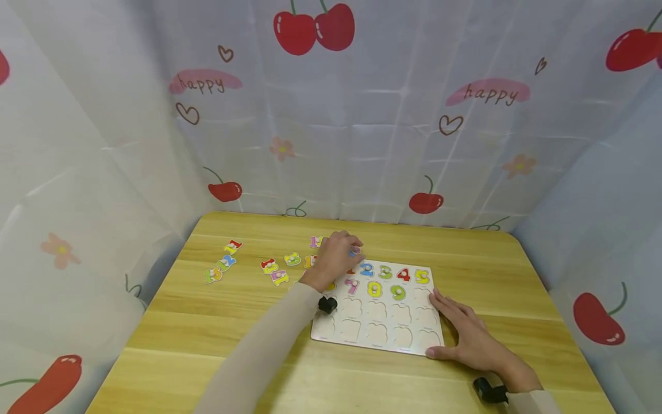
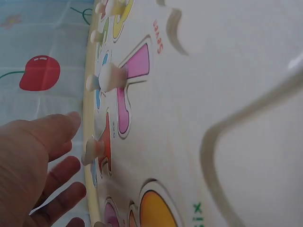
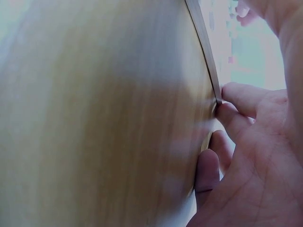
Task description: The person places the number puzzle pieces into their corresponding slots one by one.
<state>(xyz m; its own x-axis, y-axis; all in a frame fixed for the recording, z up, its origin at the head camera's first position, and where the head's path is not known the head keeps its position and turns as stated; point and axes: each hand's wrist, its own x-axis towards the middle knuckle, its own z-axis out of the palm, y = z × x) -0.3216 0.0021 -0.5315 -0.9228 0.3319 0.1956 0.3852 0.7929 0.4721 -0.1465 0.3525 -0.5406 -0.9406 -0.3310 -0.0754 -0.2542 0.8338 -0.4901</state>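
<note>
A pale wooden number puzzle board (image 1: 377,340) lies flat, its top two rows mostly filled with knobbed number pieces, among them a pink 7 (image 2: 138,62) and a red-orange 1 (image 2: 108,142). Over its far left corner reaches my left hand (image 1: 336,256), fingers slightly bent and spread. A small blue and pink piece (image 1: 354,251) shows right at its fingertips, and nothing appears between the fingers in the left wrist view. My right hand (image 1: 473,339) rests at the board's right side, thumb at the near corner and straight fingers along the edge.
Several loose number pieces lie left of the board, including a yellow-green one (image 1: 292,259) and a red and yellow one (image 1: 233,247). A pink piece (image 1: 315,242) lies behind the left hand. Printed curtains (image 1: 362,144) stand around the wooden table (image 1: 207,345).
</note>
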